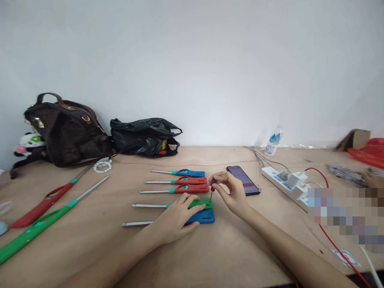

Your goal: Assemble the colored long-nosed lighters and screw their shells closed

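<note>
My right hand (232, 191) is closed in a pinch around a small screwdriver (213, 189) with a dark red handle. Its thin shaft points down, the tip at the handle end of a green gas lighter (201, 203). Across that lighter and a blue gas lighter (200, 217) nearer me lies my left hand (177, 218), fingers spread over the handles. Beyond them, two red lighters (192, 188) and another blue lighter (192, 173) lie roughly parallel, metal tubes to the left. Exactly where the screwdriver tip sits is too small to make out.
A longer red lighter (42, 206) and green lighter (36, 232) lie at the left. Behind are a dark bag (75, 132), a black plastic bag (141, 136) and a bead bracelet (103, 165). A phone (243, 180), a power strip (279, 180) with cables and a bottle (273, 142) stand right.
</note>
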### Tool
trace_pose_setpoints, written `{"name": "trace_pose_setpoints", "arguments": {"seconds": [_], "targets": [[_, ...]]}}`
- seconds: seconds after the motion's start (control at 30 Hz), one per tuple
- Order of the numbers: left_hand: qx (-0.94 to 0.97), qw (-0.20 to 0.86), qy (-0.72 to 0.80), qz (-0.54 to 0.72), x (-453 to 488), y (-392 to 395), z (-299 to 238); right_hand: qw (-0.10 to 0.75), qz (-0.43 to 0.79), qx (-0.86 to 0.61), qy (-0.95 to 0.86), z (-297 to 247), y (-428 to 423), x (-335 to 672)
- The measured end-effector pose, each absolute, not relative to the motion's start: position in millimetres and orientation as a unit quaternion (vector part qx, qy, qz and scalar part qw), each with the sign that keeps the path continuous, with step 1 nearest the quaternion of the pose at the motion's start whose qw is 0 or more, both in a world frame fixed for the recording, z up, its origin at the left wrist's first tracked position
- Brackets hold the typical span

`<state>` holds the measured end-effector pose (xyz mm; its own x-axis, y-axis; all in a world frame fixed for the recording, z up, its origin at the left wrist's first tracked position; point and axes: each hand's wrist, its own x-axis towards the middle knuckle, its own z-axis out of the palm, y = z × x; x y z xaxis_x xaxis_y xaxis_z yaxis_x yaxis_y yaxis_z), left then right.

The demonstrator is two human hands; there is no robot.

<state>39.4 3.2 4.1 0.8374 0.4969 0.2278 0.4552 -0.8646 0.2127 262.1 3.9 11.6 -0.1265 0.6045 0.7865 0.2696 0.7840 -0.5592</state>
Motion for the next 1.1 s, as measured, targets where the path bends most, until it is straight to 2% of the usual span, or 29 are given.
{"name": "trace_pose_setpoints", "arguments": {"seconds": [0.17,0.33,0.5,0.67,0.87,1.03,1.1], "targets": [[0.955,0.074,0.248,0.147,39.0,3.4,3.3,0.579,0.062,-0.319,-0.748,13.2,3.5,262.7],[0.956,0.070,0.249,0.139,39.3,3.2,3.3,0.564,0.145,-0.300,-0.756,16.2,2.1,263.3],[0.956,0.074,0.256,0.126,40.3,3.2,3.8,0.564,0.063,-0.324,-0.757,17.6,2.1,264.1],[0.956,0.080,0.259,0.108,40.9,3.6,4.9,0.544,0.135,-0.302,-0.771,20.4,0.4,263.6],[0.956,0.079,0.261,0.106,40.6,2.6,5.2,0.563,0.050,-0.327,-0.757,18.4,2.8,264.5],[0.956,0.070,0.253,0.128,39.4,3.3,3.0,0.560,0.116,-0.312,-0.759,16.6,4.7,265.2],[0.957,0.068,0.251,0.131,39.3,3.7,2.3,0.570,0.092,-0.321,-0.751,15.1,5.6,265.4]]}}
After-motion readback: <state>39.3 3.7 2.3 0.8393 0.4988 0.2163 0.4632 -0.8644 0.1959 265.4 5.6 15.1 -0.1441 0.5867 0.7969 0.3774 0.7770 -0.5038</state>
